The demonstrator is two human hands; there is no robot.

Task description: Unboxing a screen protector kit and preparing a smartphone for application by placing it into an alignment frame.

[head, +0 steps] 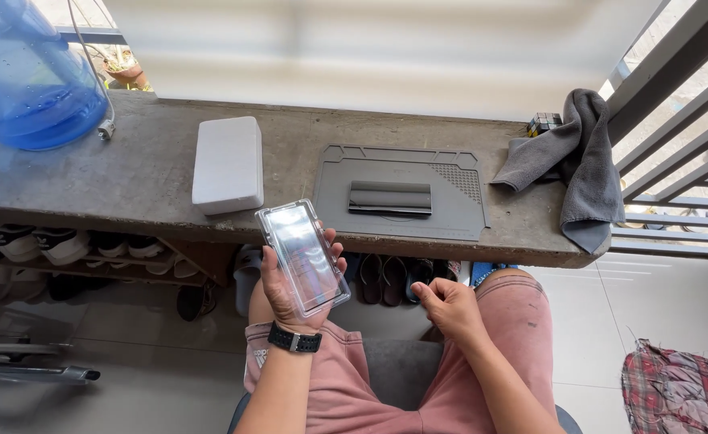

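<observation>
So the person is sitting at the concrete bench (129,181) and holding a clear plastic tray (303,257) up in the left hand (290,293), fingers (337,259) wrapping round its edges from behind, thumb side hooking the left rim. It's sitting above the lap, just in front of the bench edge, tilted a bit toward the face. The right hand (450,309) is resting on the thigh in pink shorts, curled loosely into a near-fist, and it isn't gripping anything I can make out. Up on the bench there's a grey work mat (458,213) with a dark flat phone-like slab (390,198) lying on it, a white box (227,163) to the left, a grey towel (587,169) draping over the right end, and a blue water jug (28,80) in the corner. Honestly the grip is looking a bit edge-only to me. That tray is slick plastic, so I'm guessing a small slip could be sending it down onto the tiled floor (675,297), or fingertips smudging its glossy face.
</observation>
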